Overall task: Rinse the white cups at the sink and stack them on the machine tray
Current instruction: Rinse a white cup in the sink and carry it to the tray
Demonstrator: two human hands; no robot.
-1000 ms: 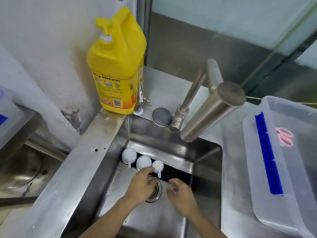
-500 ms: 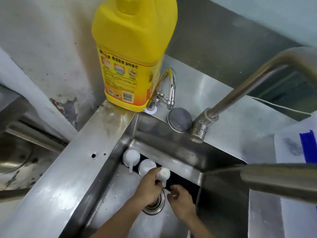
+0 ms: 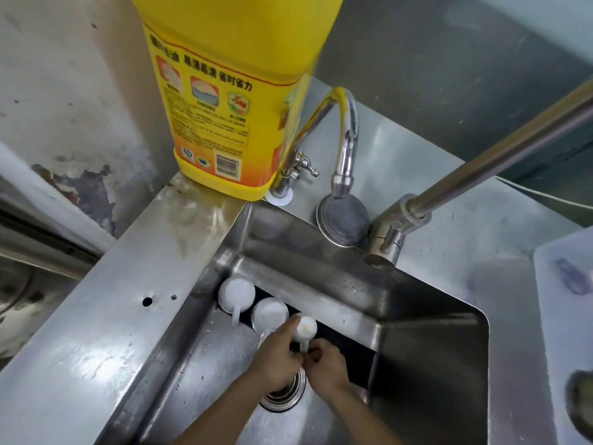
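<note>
Three white cups in row along back ledge of sink (image 3: 321, 252), lower centre of frame: left cup (image 3: 236, 295), middle cup (image 3: 269, 315), small right cup (image 3: 306, 328). Left hand (image 3: 276, 358) fingers curled, index fingertip touching small cup's left rim. Right hand (image 3: 327, 364) fingers pinched at its handle, apparently gripping; contact partly hidden. Drain (image 3: 285, 396) beneath both hands.

We have only the head view, looking steeply down from close above the steel sink (image 3: 321, 261), facing its back corner where the yellow detergent jug (image 3: 231, 91) stands, forearms entering from the bottom edge.
</note>
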